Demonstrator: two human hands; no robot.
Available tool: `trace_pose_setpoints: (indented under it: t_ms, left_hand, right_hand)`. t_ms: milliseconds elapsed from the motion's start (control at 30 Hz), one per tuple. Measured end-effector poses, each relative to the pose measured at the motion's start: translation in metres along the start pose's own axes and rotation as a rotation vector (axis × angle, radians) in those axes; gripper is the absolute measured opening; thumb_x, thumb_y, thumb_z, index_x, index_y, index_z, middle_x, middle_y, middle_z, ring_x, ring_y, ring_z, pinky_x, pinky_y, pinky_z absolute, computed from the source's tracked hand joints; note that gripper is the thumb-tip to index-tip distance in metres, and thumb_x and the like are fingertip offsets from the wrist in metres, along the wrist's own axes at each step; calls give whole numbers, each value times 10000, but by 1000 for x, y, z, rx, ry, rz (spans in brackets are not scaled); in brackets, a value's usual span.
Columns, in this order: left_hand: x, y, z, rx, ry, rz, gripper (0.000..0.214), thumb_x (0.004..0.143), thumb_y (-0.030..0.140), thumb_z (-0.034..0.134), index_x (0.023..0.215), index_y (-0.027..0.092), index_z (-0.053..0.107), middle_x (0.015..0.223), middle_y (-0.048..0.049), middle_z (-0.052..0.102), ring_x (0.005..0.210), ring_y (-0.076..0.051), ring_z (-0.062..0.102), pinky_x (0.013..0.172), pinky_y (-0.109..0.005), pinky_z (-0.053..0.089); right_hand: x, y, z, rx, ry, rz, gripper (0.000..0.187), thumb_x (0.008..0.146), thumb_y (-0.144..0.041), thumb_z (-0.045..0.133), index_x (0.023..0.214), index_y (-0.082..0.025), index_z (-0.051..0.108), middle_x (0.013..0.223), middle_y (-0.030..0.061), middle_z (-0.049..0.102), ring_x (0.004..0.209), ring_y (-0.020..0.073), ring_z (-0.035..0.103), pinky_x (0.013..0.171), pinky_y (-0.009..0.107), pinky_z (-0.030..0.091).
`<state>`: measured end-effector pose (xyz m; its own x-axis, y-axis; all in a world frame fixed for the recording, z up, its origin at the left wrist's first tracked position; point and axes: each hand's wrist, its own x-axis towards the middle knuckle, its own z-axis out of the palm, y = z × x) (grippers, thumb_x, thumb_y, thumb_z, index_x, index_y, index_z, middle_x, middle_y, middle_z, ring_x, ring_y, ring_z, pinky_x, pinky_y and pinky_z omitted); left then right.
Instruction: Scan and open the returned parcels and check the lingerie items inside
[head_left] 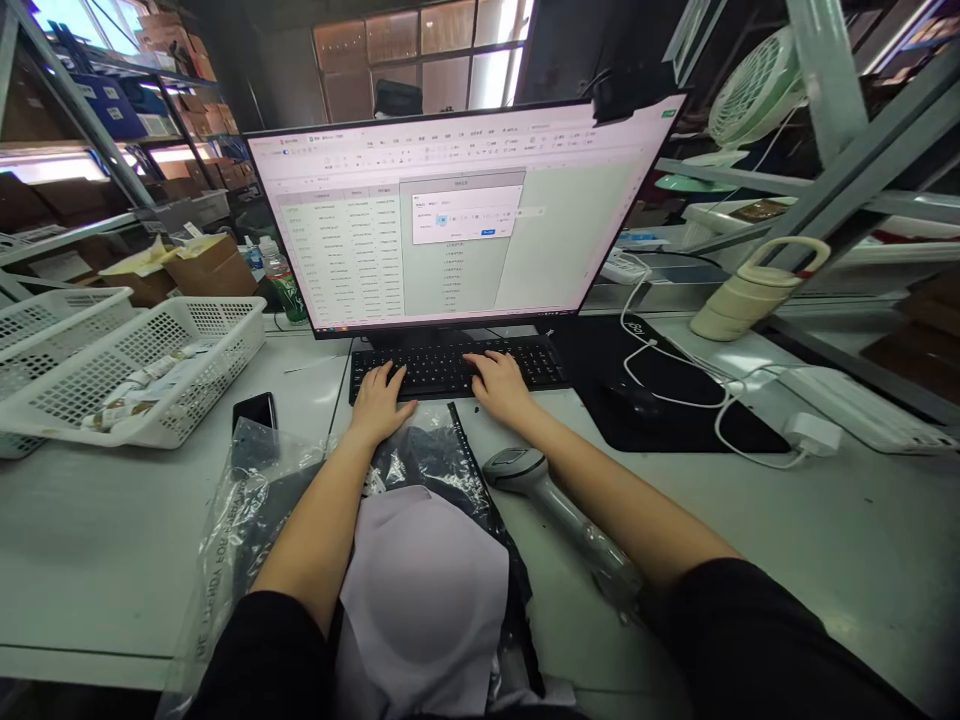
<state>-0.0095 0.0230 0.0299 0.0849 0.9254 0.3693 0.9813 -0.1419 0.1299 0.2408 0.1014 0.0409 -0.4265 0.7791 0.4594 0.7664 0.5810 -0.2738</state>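
Note:
Both of my hands rest on a black keyboard [450, 365] in front of a monitor [457, 215] that shows a spreadsheet with a dialog box. My left hand [381, 400] lies on the keyboard's left part with its fingers spread over the keys. My right hand [499, 383] lies on the middle of the keyboard, fingers flat and apart. Neither hand holds anything. Under my forearms lies a clear plastic bag [247, 520] with dark fabric in it, and a pale lilac garment [424, 590] lies near my body. A grey handheld barcode scanner [555, 505] lies on the table beside my right forearm.
A black phone [253, 410] lies left of the keyboard. White mesh baskets [135, 370] with small items stand at the left. A black mouse mat [660, 390] with white cables and a charger [810, 432] lies at the right. Tape rolls [742, 295], a fan [754, 90], bottles and shelving stand behind.

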Motion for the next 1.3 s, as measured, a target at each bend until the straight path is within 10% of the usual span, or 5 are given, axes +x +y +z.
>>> trace_pose_setpoints:
  t_ms: [400, 767, 1300]
  left_hand:
    - [0, 0, 2, 3, -18, 38, 646, 931, 469, 573, 1464, 111, 502, 1493, -174, 499, 1390, -357, 420, 1196, -484, 350]
    - [-1, 4, -5, 47, -13, -44, 721, 919, 519, 604, 1539, 197, 425, 1583, -204, 393, 1473, -342, 365, 1252, -600, 139]
    - [0, 1, 0, -16, 52, 27, 622, 909, 488, 628, 1429, 153, 554, 1373, -168, 559, 1321, -347, 475, 1163, -486, 378]
  right_hand:
    - [24, 21, -1, -40, 79, 75, 563, 801, -72, 468, 1354, -106, 568, 1169, 146, 722, 1260, 361, 502, 1144, 582, 312]
    - [18, 3, 7, -17, 107, -31, 483, 899, -176, 438, 1362, -141, 572, 1257, 148, 671, 1261, 340, 488, 1169, 612, 252]
    - [26, -27, 12, -13, -36, -275, 419, 934, -197, 482, 1326, -168, 626, 1302, 97, 667, 1324, 301, 481, 1214, 540, 268]
